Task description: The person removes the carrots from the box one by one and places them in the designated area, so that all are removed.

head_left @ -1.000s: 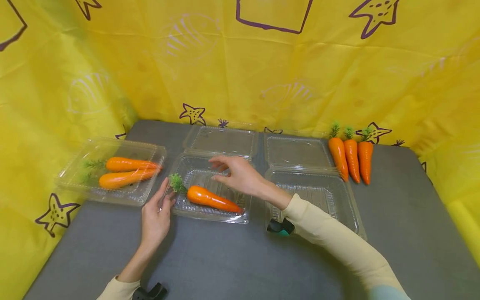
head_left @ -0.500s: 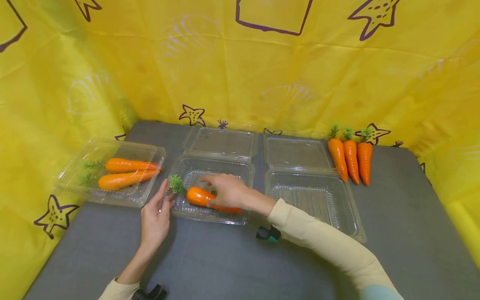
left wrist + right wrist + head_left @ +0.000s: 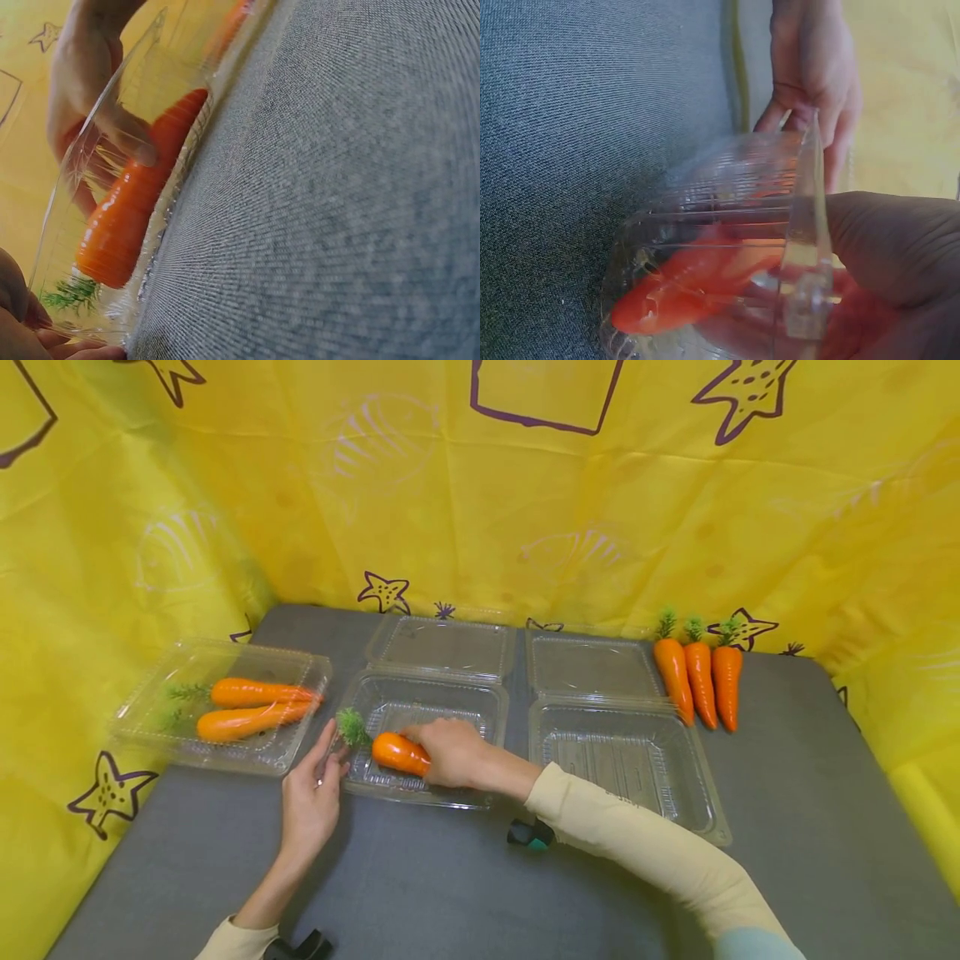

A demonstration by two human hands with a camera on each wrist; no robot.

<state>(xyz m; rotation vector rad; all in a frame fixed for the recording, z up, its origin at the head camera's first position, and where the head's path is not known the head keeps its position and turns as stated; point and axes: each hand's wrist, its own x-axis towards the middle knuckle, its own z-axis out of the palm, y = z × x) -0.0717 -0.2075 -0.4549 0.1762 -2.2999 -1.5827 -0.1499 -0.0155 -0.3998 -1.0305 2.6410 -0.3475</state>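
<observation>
The middle clear plastic clamshell container [image 3: 491, 702] stands with its lid folded back. Inside lies an orange carrot [image 3: 401, 753] with a green leafy top at the left. My right hand [image 3: 453, 756] reaches into the container and grips the carrot around its middle; in the left wrist view the thumb presses one side of the carrot [image 3: 120, 232] and the fingers are behind. The carrot's tip is hidden under this hand in the head view. At the container's left wall my left hand [image 3: 311, 797] holds the rim near the corner, fingers seen close up in the left wrist view.
On the left, a closed clamshell container [image 3: 146, 727] holds two carrots [image 3: 258, 692]. Another clamshell container [image 3: 705, 777] stands open to the right. Three carrots [image 3: 701, 681] lie side by side at the back right, beside its lid. A yellow patterned cloth [image 3: 480, 510] hangs behind the grey table [image 3: 420, 885].
My right hand has come down from above the container onto the carrot and taken hold of it. The left hand has stayed at the container's left side.
</observation>
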